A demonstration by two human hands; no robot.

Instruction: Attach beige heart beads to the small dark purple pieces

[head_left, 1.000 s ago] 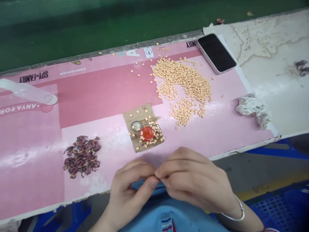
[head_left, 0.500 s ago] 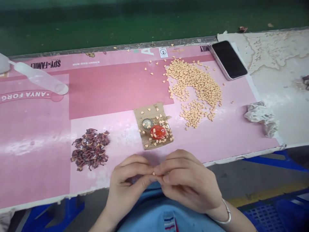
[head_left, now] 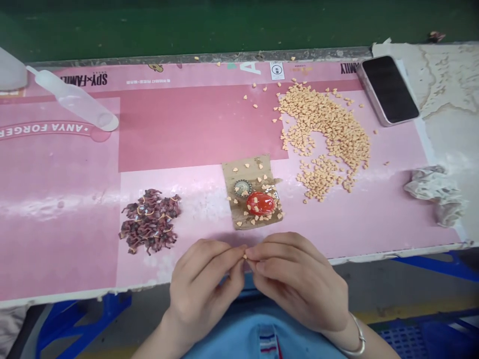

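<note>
Both my hands meet just over the table's front edge, fingertips nearly touching. A tiny tan heart-shaped piece [head_left: 245, 257] shows between them. My left hand [head_left: 207, 281] is closed in a pinch from the left, and my right hand [head_left: 299, 281] pinches from the other side. Anything else in the fingertips is hidden. Just beyond the hands lies a brown cardboard piece [head_left: 239, 214], bearing a glossy red blob [head_left: 261, 203], a bottle cap [head_left: 243, 188] and scattered tan hearts. To the left sits a cluster of small dark-red figures [head_left: 149, 224] with thin yellowish loops.
A large heap of tan heart pieces [head_left: 337, 124] spreads at the back right. Beyond it lies a phone [head_left: 389, 89]; nearer is crumpled white material [head_left: 436, 192]. A translucent plastic bottle [head_left: 80, 102] rests at the back left. The pink table mat [head_left: 194, 129] lies under these things.
The view has shifted, so the table things appear farther right. My hands have stayed together around the tan piece; my left thumb and index finger have altered their position slightly.
</note>
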